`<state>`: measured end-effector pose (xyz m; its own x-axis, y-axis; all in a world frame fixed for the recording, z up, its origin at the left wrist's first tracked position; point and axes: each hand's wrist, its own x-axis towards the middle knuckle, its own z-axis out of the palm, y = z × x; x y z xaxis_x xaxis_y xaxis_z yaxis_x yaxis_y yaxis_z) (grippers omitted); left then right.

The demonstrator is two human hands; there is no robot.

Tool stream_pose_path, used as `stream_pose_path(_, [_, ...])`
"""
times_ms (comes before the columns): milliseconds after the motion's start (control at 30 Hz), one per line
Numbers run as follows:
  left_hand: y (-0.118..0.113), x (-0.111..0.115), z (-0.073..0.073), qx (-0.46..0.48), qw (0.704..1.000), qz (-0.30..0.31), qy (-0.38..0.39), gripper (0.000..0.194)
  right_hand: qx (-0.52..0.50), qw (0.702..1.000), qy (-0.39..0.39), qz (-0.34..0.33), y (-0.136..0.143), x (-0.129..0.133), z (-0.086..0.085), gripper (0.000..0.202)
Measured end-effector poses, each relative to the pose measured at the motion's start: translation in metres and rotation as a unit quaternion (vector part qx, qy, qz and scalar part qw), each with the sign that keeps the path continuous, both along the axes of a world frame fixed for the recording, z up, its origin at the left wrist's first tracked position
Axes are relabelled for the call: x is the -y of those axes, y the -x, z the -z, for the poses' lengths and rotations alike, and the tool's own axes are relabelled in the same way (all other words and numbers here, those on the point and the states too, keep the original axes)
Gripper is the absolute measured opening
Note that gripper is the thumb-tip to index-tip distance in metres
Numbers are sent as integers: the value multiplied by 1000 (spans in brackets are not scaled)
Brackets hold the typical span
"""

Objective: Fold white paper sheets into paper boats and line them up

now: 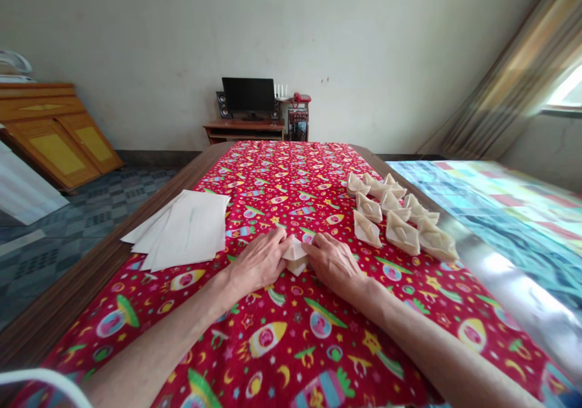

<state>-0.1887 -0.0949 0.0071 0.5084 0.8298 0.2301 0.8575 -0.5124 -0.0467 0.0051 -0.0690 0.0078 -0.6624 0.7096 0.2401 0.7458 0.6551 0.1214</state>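
Note:
A small piece of folded paper (296, 261) in pale cream lies between my two hands, low over the red patterned cloth. My left hand (262, 255) pinches its left side, the fingers curled and partly hiding it. From the right, my right hand (334, 264) grips the opposite side between thumb and fingers. To the left rests a fanned stack of paper sheets (188, 229). On the right stand several folded paper boats (402, 232), shaped like ingots and set in rough rows.
The red cloth (268, 341) with rocket prints covers most of a brown wooden table (59, 302). Beyond its far end are a desk (243, 126) with a monitor (248, 94) and a red telephone (300, 99). A bed with a coloured sheet (509, 208) adjoins on the right.

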Motion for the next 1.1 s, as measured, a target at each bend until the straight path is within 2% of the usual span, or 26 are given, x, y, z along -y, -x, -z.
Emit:
stream_pose_path(167, [-2,9,0,56,997,33,-37,13,-13,1000,-11,4,-2,1,3,18])
stream_pose_path(300, [-1,12,4,84,992,56,-70,14,-18,1000,-8,13,-2,3,3,18])
stream_pose_path(533, [2,8,8,111,988,109,-16,17,-7,1000,2,10,-2,4,2,16])
stream_pose_path(633, [3,7,10,116,987,109,-2,18,-8,1000,-21,-19,-6,6,2,16])
stream_pose_path(733, [4,7,10,119,987,111,0,18,-25,994,-57,-91,-11,7,3,19])
stream_pose_path(833, [4,7,10,123,986,115,-9,20,-46,986,-55,-151,-15,6,4,15])
stream_pose_path(967, [7,6,13,150,981,115,-30,21,-74,984,-23,-158,-15,3,8,15])
stream_pose_path(1100, [11,5,16,159,982,103,-16,16,-83,985,4,-151,-14,2,9,14])
